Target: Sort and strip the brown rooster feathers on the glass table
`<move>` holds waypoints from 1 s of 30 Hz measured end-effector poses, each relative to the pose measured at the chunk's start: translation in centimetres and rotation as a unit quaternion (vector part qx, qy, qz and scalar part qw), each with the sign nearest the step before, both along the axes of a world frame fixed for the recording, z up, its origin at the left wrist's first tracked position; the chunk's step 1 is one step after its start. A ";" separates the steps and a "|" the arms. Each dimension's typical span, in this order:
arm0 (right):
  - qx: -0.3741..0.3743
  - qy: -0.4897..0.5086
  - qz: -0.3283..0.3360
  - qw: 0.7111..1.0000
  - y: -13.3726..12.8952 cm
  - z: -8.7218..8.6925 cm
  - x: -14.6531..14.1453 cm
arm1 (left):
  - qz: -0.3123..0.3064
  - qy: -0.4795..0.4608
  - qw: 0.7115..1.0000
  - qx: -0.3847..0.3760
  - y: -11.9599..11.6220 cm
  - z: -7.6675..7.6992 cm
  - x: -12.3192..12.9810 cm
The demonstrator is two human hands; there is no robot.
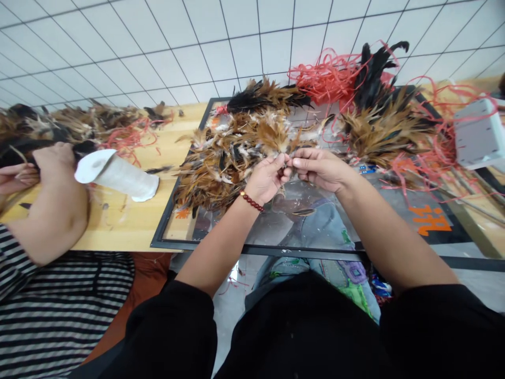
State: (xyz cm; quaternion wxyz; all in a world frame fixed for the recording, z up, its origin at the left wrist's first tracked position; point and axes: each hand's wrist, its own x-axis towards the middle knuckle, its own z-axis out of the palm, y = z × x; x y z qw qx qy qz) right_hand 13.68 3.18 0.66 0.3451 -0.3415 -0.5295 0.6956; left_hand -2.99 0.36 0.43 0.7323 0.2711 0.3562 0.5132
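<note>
Over a black-framed glass panel (272, 226), my two hands meet fingertip to fingertip. My left hand (266, 179), with a dark red bead bracelet (251, 201) at the wrist, is closed in a pinch at the base of some brown feathers (273, 136) that fan out above it. My right hand (320, 167) also pinches close against the left fingertips; whatever lies in it is too small to make out. A large heap of brown and black feathers (221, 163) spreads beside and behind my left hand.
Behind lie a dark feather bundle (264, 97) and tangled red plastic ribbon (327, 79). More feathers (389, 126) and a white box (479, 131) are at right. To the left, a white roll (118, 173) lies near a co-worker's arm (59, 205). A tiled wall bounds the back.
</note>
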 end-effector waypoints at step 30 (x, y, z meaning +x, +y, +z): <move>0.128 -0.036 -0.178 0.975 0.3 -0.9 -0.9 | 0.059 0.025 0.998 -0.028 0.2 -1.0 0.7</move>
